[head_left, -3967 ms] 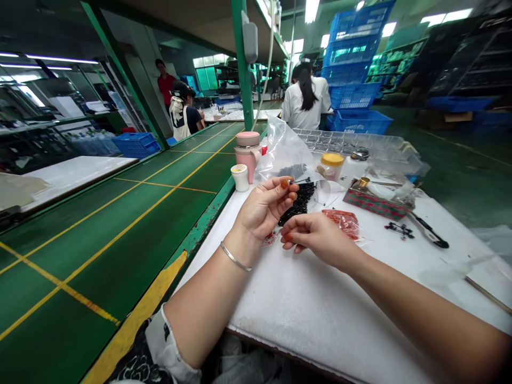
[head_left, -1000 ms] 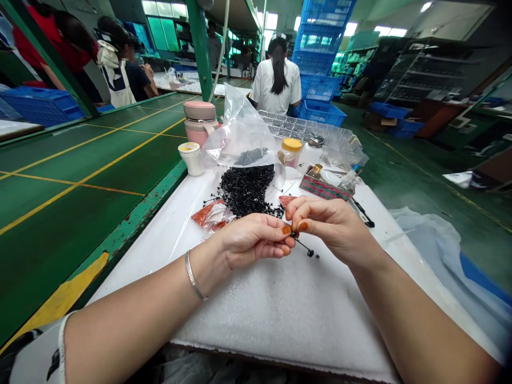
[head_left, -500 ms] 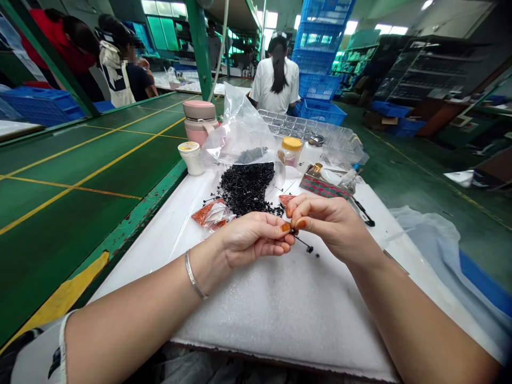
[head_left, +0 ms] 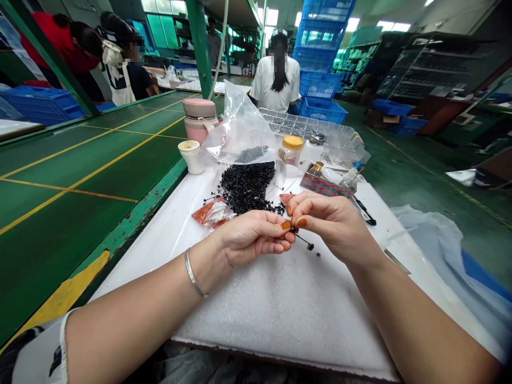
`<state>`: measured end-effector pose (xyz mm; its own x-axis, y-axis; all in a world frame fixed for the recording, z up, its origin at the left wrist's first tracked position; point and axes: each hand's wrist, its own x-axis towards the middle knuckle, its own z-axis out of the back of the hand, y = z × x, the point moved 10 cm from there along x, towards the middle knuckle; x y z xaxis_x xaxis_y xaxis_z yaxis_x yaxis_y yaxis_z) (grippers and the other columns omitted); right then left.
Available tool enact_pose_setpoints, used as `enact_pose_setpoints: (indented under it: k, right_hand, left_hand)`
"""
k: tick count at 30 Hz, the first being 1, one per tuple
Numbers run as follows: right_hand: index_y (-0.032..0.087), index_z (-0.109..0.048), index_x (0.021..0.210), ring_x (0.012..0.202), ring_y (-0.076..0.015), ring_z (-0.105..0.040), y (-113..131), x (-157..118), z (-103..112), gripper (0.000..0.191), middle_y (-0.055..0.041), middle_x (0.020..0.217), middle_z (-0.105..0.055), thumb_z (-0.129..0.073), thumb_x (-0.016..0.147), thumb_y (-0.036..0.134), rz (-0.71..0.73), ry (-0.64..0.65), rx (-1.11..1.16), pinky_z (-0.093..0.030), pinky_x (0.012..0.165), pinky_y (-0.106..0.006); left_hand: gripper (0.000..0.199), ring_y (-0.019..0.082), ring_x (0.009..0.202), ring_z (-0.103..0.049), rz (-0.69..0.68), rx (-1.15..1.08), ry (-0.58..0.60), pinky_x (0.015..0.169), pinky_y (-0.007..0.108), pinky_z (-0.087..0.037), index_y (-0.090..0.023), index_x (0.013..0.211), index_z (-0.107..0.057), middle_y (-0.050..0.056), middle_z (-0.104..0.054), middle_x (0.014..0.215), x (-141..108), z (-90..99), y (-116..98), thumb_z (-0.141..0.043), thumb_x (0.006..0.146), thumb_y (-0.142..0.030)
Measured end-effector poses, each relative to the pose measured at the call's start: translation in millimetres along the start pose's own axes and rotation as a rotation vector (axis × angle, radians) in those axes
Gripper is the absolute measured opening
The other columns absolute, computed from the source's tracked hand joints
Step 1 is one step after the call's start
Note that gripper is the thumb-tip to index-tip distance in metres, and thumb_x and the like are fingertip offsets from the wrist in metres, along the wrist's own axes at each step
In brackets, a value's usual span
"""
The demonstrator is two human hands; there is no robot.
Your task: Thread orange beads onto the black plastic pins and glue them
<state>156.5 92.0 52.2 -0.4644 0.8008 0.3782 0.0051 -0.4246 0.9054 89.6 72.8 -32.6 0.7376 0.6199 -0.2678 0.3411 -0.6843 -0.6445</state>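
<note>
My left hand pinches one end of a thin black rod-like part, whose wider tip points down to the right. Thumb and forefinger of my right hand are pressed together at that same end, against the left fingertips. What the right fingers grip is too small and hidden to make out. A tiny dark ring-shaped piece lies on the white table top just beyond the rod's tip. Behind the hands is a heap of similar black parts spilling from a clear plastic bag.
Small bags of orange-red bits lie beside the heap. Farther back stand a pink flask, a white tub, a yellow-lidded jar and a clear compartment tray. A green conveyor runs along the left. Co-workers are beyond.
Both hands hold almost the same pose at the rod's end, with only a slight shift of the fingers. The camera view has moved very slightly.
</note>
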Motion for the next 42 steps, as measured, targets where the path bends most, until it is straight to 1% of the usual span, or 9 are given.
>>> enact_pose_setpoints:
  k: [5, 10, 15, 22, 27, 31, 36, 40, 42]
  right_hand:
    - [0.02, -0.071, 0.07, 0.083, -0.0173, -0.06, 0, 0, 2, 0.012, -0.004, 0.084, -0.066, -0.073, 0.081, 0.025, -0.001, -0.023, -0.029, -0.05, 0.085, -0.036]
    - [0.021, -0.071, 0.07, 0.083, -0.0165, -0.06, 0, -1, 3, 0.011, -0.0027, 0.083, -0.066, -0.074, 0.08, 0.021, 0.009, -0.052, -0.024, -0.05, 0.087, -0.036]
    - [0.021, -0.071, 0.07, 0.085, -0.0158, -0.06, -1, -2, 4, 0.01, -0.0016, 0.081, -0.066, -0.074, 0.079, 0.019, 0.016, -0.094, -0.009, -0.049, 0.088, -0.033]
    - [0.021, -0.072, 0.07, 0.087, -0.0174, -0.061, -3, -2, 6, 0.009, -0.0027, 0.082, -0.066, -0.075, 0.079, 0.022, 0.0, -0.122, -0.013, -0.05, 0.088, -0.034]
    - [0.021, -0.072, 0.071, 0.089, -0.0174, -0.062, -4, -1, 7, 0.008, -0.0022, 0.082, -0.067, -0.077, 0.076, 0.021, -0.007, -0.138, 0.019, -0.051, 0.086, -0.033]
    - [0.021, -0.07, 0.072, 0.088, -0.0185, -0.064, -3, -2, 8, 0.008, -0.0024, 0.081, -0.067, -0.078, 0.075, 0.02, -0.006, -0.158, -0.002, -0.053, 0.083, -0.033]
    - [0.021, -0.072, 0.074, 0.089, -0.0186, -0.064, 9, -4, 11, 0.006, -0.0021, 0.081, -0.067, -0.075, 0.077, 0.017, 0.081, -0.19, -0.127, -0.052, 0.084, -0.034]
    - [0.021, -0.072, 0.076, 0.086, -0.0171, -0.063, 10, -3, 11, 0.008, -0.002, 0.081, -0.068, -0.07, 0.084, 0.02, 0.094, -0.171, -0.086, -0.052, 0.081, -0.032]
    - [0.021, -0.072, 0.079, 0.083, -0.0167, -0.063, 13, -4, 14, 0.009, -0.0023, 0.082, -0.068, -0.067, 0.086, 0.022, 0.102, -0.198, -0.092, -0.052, 0.079, -0.032]
  left_hand:
    - [0.013, 0.009, 0.057, -0.066, 0.001, 0.012, -0.014, 0.055, 0.014, -0.053, -0.005, 0.079, -0.065, 0.007, -0.068, 0.068, 0, -0.1, -1, -0.054, 0.082, 0.002]
    - [0.019, 0.009, 0.057, -0.066, -0.006, 0.002, -0.025, 0.055, 0.014, -0.053, -0.005, 0.079, -0.064, 0.006, -0.068, 0.067, 0, -0.6, -3, -0.048, 0.084, 0.004]
    - [0.017, 0.009, 0.057, -0.066, -0.024, -0.005, -0.032, 0.056, 0.014, -0.053, -0.005, 0.079, -0.063, 0.007, -0.068, 0.068, 0, 1.7, -4, -0.05, 0.083, 0.004]
    - [0.011, 0.009, 0.056, -0.066, -0.036, -0.017, -0.035, 0.055, 0.014, -0.053, -0.005, 0.077, -0.063, 0.006, -0.068, 0.066, -1, 0.9, -5, -0.056, 0.08, 0.003]
    - [0.015, 0.01, 0.057, -0.067, -0.042, -0.019, -0.031, 0.055, 0.014, -0.054, -0.005, 0.079, -0.063, 0.007, -0.068, 0.067, -1, -0.2, -6, -0.051, 0.083, 0.004]
    - [0.015, 0.009, 0.057, -0.066, -0.035, 0.002, -0.05, 0.056, 0.013, -0.054, -0.005, 0.08, -0.064, 0.006, -0.068, 0.068, 0, 2.3, -6, -0.052, 0.083, 0.003]
    - [0.014, 0.008, 0.057, -0.065, -0.053, 0.015, -0.082, 0.055, 0.013, -0.053, -0.005, 0.08, -0.064, 0.006, -0.067, 0.067, -2, 4.1, -8, -0.053, 0.083, 0.003]
    - [0.013, 0.008, 0.058, -0.065, -0.106, 0.016, -0.089, 0.055, 0.013, -0.053, -0.006, 0.078, -0.064, 0.006, -0.067, 0.069, -3, 2.6, -14, -0.055, 0.082, 0.002]
    - [0.01, 0.008, 0.058, -0.064, -0.135, 0.023, -0.104, 0.054, 0.013, -0.053, -0.006, 0.077, -0.064, 0.005, -0.066, 0.069, -4, 3.1, -18, -0.058, 0.081, 0.001]
